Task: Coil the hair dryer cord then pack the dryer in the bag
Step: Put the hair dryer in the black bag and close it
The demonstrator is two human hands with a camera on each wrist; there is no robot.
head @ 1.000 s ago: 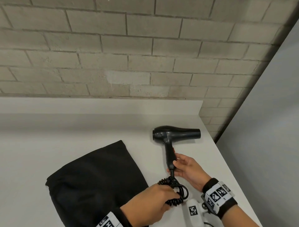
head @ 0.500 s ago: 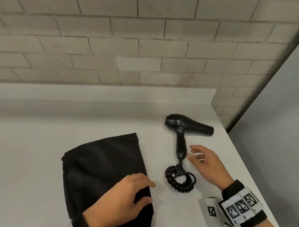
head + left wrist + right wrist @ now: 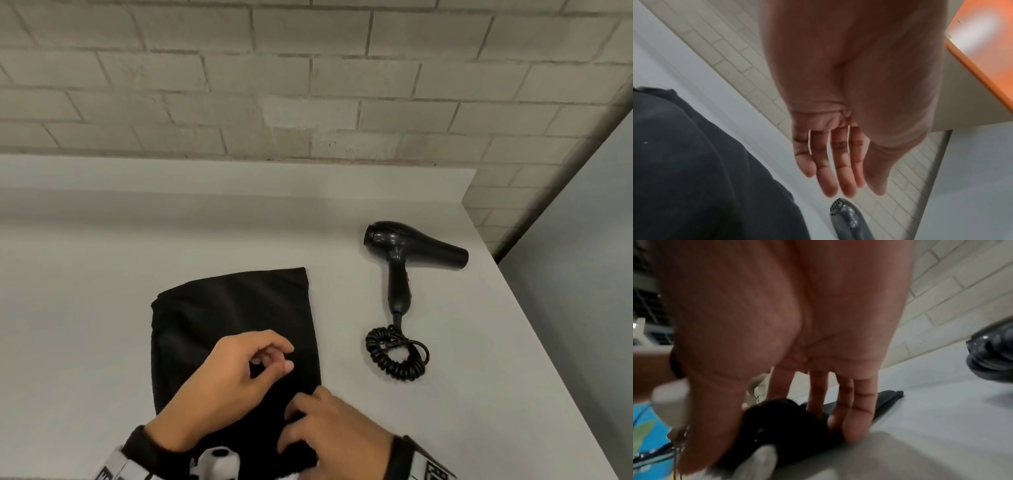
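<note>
A black hair dryer lies on the white table at the right, nozzle pointing right. Its cord sits coiled just below the handle; neither hand touches it. The black bag lies flat left of the dryer. My left hand hovers over the bag's near half, fingers relaxed and holding nothing; the left wrist view shows the left hand with straight fingers, the bag and the dryer. My right hand is at the bag's near right edge. In the right wrist view the right hand pinches bunched bag fabric between thumb and fingers.
A brick wall runs along the table's far side. The table's right edge drops off beside a grey panel, close to the dryer. Bare table surface lies left of the bag and between the bag and the cord.
Both hands let go of the cord and the dryer handle and moved left to the bag. The right hand now pinches the bag's near edge. Dryer and coiled cord stay on the table.
</note>
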